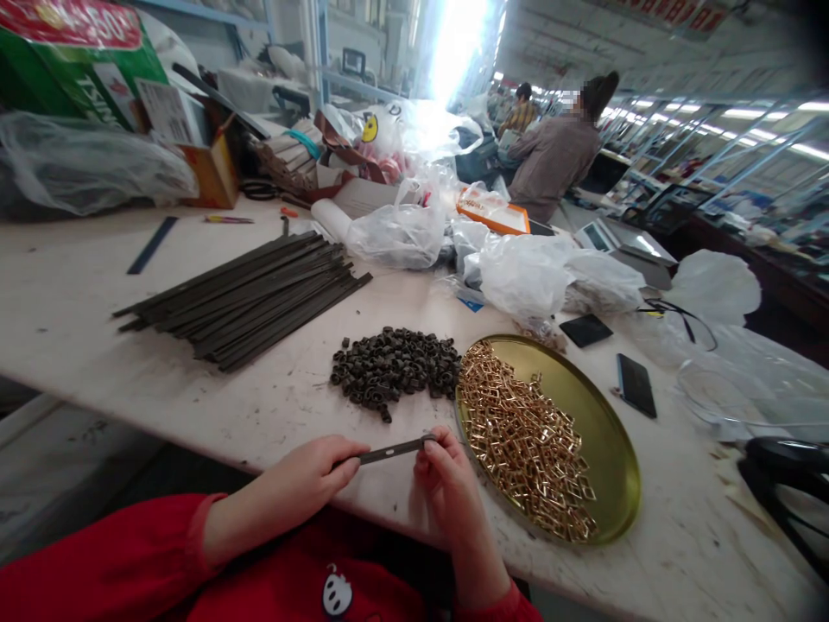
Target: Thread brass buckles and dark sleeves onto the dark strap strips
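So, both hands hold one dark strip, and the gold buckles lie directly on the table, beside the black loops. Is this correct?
Not quite: the gold buckles lie in a tray, not directly on the table, as the head view shows. The dark strip and black loops are as you say.

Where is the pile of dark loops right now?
In the head view, the pile of dark loops lies mid-picture on the table, just left of the round tray and beyond the held strip.
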